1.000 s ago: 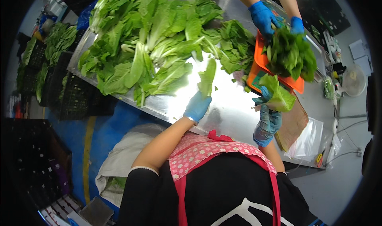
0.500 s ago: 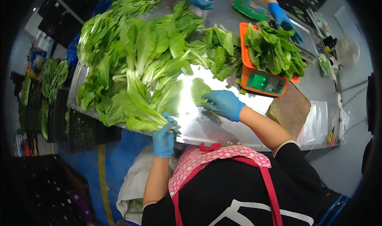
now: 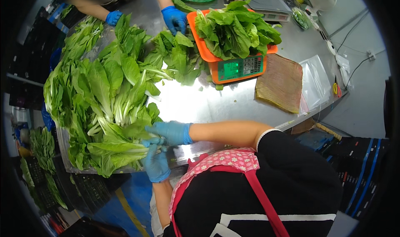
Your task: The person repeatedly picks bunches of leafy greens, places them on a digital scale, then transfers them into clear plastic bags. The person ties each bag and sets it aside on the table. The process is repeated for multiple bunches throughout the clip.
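My left hand [image 3: 156, 165], in a blue glove, is closed round the stem ends of a bunch of leafy greens [image 3: 114, 150] at the table's near edge. Its leaves point left. Just above it, my gloved right hand [image 3: 173, 132] reaches across with bent fingers pinched at a blurred leaf beside the same bunch. The fingertips are partly hidden among the leaves. A large heap of similar greens [image 3: 100, 85] spreads over the left side of the metal table [image 3: 233, 107].
An orange scale [image 3: 237, 68] bears a pile of greens [image 3: 237, 30]. To its right lie a brown board [image 3: 279, 83] and clear plastic bags [image 3: 315, 80]. Across the table, another person's gloved hands [image 3: 174, 19] touch the greens and table. Dark crates [image 3: 85, 191] stand lower left.
The view has shifted right and turned. My right hand has come left from over the bare metal to the bunch by my left hand. The other person's hand has moved from the scale's pile to its left.
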`<state>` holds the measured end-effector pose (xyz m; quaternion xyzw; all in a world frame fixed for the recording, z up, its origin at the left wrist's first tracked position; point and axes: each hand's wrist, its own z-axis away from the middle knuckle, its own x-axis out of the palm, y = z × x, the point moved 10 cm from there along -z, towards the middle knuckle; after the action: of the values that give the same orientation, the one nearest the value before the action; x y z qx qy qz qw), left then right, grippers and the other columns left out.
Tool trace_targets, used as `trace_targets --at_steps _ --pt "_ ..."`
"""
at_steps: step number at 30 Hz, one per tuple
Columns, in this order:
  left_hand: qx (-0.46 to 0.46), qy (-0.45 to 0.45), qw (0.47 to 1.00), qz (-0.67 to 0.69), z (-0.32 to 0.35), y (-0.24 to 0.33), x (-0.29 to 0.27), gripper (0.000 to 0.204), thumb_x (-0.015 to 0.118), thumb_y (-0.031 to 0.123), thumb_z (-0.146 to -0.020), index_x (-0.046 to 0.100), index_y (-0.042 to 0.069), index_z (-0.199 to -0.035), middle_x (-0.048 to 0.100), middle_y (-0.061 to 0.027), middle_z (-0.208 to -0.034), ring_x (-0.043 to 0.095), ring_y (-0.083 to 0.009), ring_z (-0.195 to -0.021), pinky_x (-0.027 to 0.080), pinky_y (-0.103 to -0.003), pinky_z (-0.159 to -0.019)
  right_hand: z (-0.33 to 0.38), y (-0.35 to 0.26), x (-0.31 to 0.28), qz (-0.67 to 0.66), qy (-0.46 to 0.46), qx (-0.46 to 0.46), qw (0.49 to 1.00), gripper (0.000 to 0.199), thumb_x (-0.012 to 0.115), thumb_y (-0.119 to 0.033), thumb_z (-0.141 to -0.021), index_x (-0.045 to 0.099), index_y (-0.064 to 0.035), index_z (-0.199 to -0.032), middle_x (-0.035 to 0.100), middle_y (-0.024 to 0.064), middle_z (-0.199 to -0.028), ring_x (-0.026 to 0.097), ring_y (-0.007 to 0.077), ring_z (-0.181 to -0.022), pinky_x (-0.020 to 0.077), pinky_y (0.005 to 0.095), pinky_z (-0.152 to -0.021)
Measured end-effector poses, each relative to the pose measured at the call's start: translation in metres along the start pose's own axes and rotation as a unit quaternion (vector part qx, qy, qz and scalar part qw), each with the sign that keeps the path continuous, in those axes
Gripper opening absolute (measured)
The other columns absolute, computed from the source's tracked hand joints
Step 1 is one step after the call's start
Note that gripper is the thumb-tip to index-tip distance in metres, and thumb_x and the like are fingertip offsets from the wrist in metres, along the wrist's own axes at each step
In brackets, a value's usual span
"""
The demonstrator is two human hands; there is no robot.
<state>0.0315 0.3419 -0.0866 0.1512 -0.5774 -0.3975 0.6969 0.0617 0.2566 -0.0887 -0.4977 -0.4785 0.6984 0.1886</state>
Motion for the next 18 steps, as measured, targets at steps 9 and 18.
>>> trace_targets --at_steps 9,18 --pt "-0.024 0.083 0.996 -0.036 0.005 -0.012 -0.027 0.021 0.060 -0.003 -0.083 0.055 0.004 -0.103 0.061 -0.0110 -0.092 0.062 -0.0206 -0.080 0.049 -0.029 -0.061 0.118 0.061 -0.025 0.123 -0.014 0.060 0.991 0.032 0.051 -0.029 -0.090 0.057 -0.0113 -0.116 0.061 0.0141 -0.099 0.060 0.0329 -0.091 0.0480 0.0427 -0.082" --pt "-0.002 0.010 0.989 -0.146 -0.020 -0.038 0.017 0.018 0.062 -0.001 -0.082 0.053 0.008 -0.094 0.061 -0.0085 -0.089 0.061 -0.0187 -0.079 0.047 -0.029 -0.066 0.185 -0.044 -0.294 -0.142 0.341 -0.064 0.927 0.025 0.061 -0.017 -0.089 0.065 -0.0060 -0.111 0.067 0.0041 -0.089 0.062 0.0104 -0.075 0.0519 0.0252 -0.070"
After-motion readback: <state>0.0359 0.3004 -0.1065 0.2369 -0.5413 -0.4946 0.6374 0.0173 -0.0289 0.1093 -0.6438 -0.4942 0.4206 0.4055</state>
